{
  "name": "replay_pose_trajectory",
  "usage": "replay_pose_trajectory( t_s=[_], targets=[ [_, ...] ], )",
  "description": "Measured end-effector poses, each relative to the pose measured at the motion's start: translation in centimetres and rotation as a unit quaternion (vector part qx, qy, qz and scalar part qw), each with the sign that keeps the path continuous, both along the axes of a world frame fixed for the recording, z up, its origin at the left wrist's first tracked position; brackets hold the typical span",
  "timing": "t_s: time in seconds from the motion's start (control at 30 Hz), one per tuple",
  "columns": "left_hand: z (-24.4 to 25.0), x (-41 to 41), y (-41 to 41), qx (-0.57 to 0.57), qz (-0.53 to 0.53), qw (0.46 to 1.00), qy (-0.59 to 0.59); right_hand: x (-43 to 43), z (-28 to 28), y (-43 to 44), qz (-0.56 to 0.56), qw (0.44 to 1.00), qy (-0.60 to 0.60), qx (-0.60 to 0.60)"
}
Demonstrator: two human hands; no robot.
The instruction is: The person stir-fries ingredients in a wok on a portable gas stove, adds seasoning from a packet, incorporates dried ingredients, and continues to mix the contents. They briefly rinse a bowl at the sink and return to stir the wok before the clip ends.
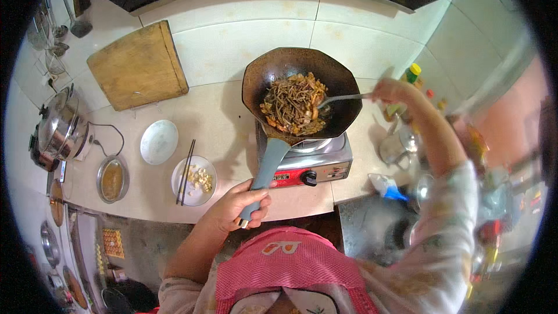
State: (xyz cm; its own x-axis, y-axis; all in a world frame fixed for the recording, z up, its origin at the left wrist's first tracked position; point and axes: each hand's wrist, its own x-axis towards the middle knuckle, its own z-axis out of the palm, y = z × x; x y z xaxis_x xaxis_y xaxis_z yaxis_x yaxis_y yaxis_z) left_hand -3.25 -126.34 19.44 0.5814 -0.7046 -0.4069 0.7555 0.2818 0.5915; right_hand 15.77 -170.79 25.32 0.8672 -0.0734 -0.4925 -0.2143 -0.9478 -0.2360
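Observation:
My left hand (pixel 244 205) grips the grey handle (pixel 270 163) of a dark wok (pixel 340 78). The wok is tilted over a portable gas stove (pixel 305 168) with a red front panel and a black knob. In the wok lies a heap of brown, stringy food (pixel 294 100) mixed with paler, reddish pieces. To the wok's right, my slightly blurred right hand (pixel 390 91) holds the handle of a metal spatula (pixel 344 97). The spatula's far end touches the right side of the food and is partly hidden in it.
Chopsticks (pixel 186 172) lie across a plate (pixel 198 198) of chopped pale pieces, left of the stove. Beyond are an empty white dish (pixel 159 141), a metal bowl (pixel 112 179), a steamer pot (pixel 59 124) and a leaning wooden cutting board (pixel 139 67). Bottles (pixel 412 73) and a metal pot (pixel 394 146) stand right.

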Motion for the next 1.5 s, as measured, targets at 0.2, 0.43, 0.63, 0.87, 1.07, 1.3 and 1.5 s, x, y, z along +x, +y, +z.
replay_pose_trajectory(
  t_s=[0.2, 0.43, 0.63, 0.87, 1.07, 1.3, 1.5],
  targets=[
    [-0.2, 0.1, 0.2, -0.004, 0.001, 1.0, 0.014, -0.3, 0.8, 4.4, 0.106, 0.97, -0.203, -0.081],
    [0.2, 0.3, -0.1, 0.021, -0.008, 1.0, -0.007, -5.6, 12.1, 11.4, 0.309, 0.835, -0.347, -0.295],
    [-1.1, 0.6, 0.3, -0.026, -0.014, 0.999, 0.025, -10.6, 17.2, 18.5, 0.354, 0.793, -0.328, -0.372],
    [-1.2, 0.2, 0.2, -0.04, -0.025, 0.998, 0.035, -13.7, 9.9, 26.8, 0.419, 0.791, -0.161, -0.416],
    [-0.9, 0.2, 0.1, -0.017, -0.02, 0.999, 0.03, -10.4, 5.2, 23.7, 0.356, 0.788, -0.148, -0.48],
    [-1.5, 0.5, 0.5, -0.048, -0.011, 0.998, 0.042, -10.4, 10.4, 19.9, 0.226, 0.808, -0.317, -0.442],
    [-1.0, 0.4, 0.1, -0.046, -0.023, 0.998, 0.035, -9.2, 3.6, 16.0, 0.314, 0.838, -0.246, -0.371]
  ],
)
